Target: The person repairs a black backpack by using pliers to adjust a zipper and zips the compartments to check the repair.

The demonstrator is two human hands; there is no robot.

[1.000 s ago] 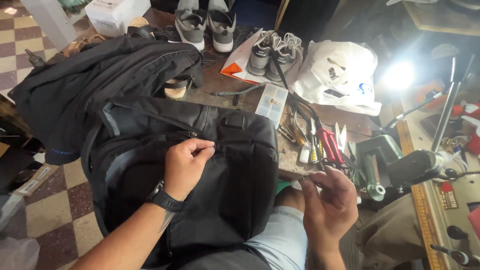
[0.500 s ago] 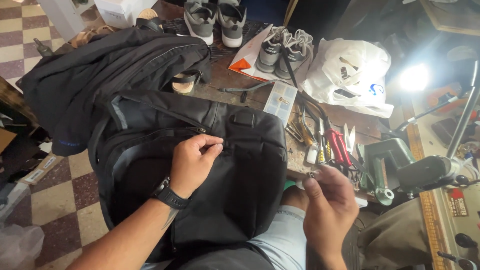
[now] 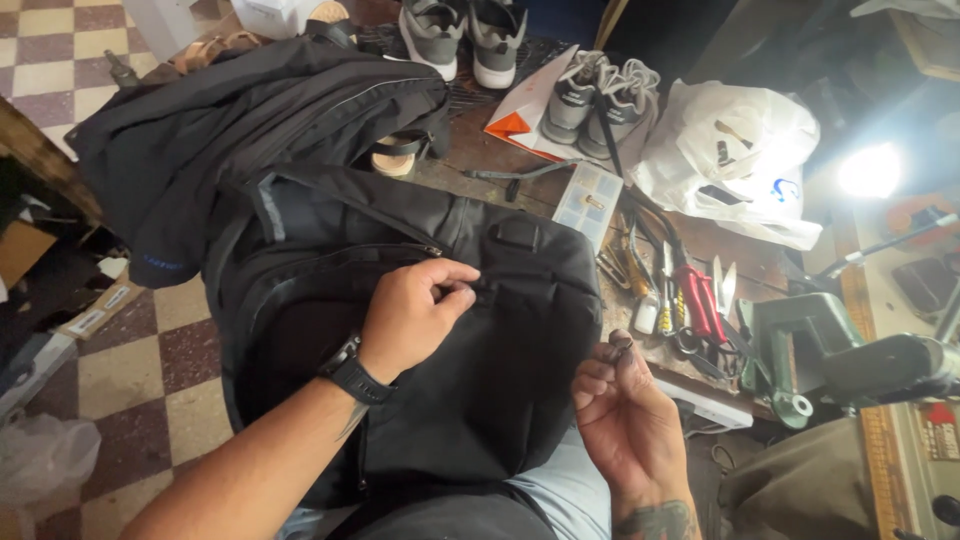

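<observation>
A crumpled black fabric jacket (image 3: 240, 130) lies at the far left of the wooden bench (image 3: 480, 155), draped toward the checkered floor (image 3: 130, 380). Just right of it, a large black fabric backpack (image 3: 420, 340) rests on the person's lap and leans against the bench edge. Its long axis runs from the lap up to the bench, with the top carry handle pointing away from the person and the front panel facing up.

The left hand (image 3: 410, 315) comes in from the lower left, forearm slanting up to the right, a black watch (image 3: 352, 372) on the wrist. The hand lies knuckles up on the backpack's upper front, thumb and forefinger pinched on a small part at the zipper line; what exactly is pinched is too small to tell.

To the right, the right hand (image 3: 625, 415) is raised beside the backpack's right edge, palm toward the camera, fingers curled. Its fingertips grip a tiny dark metal piece (image 3: 620, 350), held clear of the fabric.

Beyond it on the bench lie a small clear plastic parts box (image 3: 588, 195), red-handled pliers (image 3: 700, 300) among other hand tools, two pairs of grey sneakers (image 3: 595, 95) and a white plastic bag (image 3: 740, 160). A green metal vise (image 3: 830, 350) stands at the far right.
</observation>
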